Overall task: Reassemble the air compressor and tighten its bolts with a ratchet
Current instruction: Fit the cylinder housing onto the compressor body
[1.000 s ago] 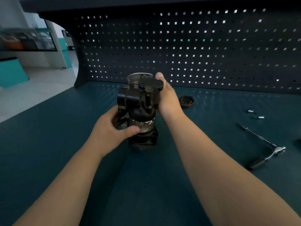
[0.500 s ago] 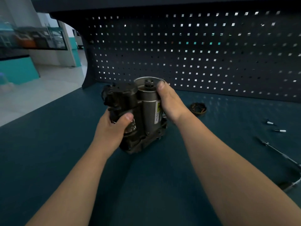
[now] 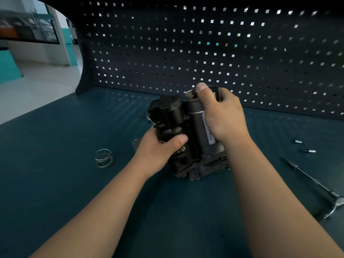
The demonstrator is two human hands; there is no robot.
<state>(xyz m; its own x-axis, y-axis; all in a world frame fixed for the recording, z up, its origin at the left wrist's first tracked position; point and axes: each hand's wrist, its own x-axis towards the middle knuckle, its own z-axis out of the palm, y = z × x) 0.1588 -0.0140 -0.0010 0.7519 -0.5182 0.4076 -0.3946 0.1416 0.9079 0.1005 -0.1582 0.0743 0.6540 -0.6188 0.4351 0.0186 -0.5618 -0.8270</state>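
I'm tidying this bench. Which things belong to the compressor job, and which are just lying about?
For the job:
compressor, held in both hands
ratchet
two bolts

Lying about, role unclear:
spring

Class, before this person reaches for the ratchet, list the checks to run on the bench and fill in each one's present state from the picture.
1. Air compressor held by both hands, base on the bench mat: ok.
2. Left hand grips the black cylinder: ok.
3. Right hand grips the grey cylinder: ok.
4. Ratchet lies free on the right: ok.
5. Two small bolts or bits lie loose, not fitted: not ok.
6. Spring loose on the mat; whether it belongs inside: cannot tell.
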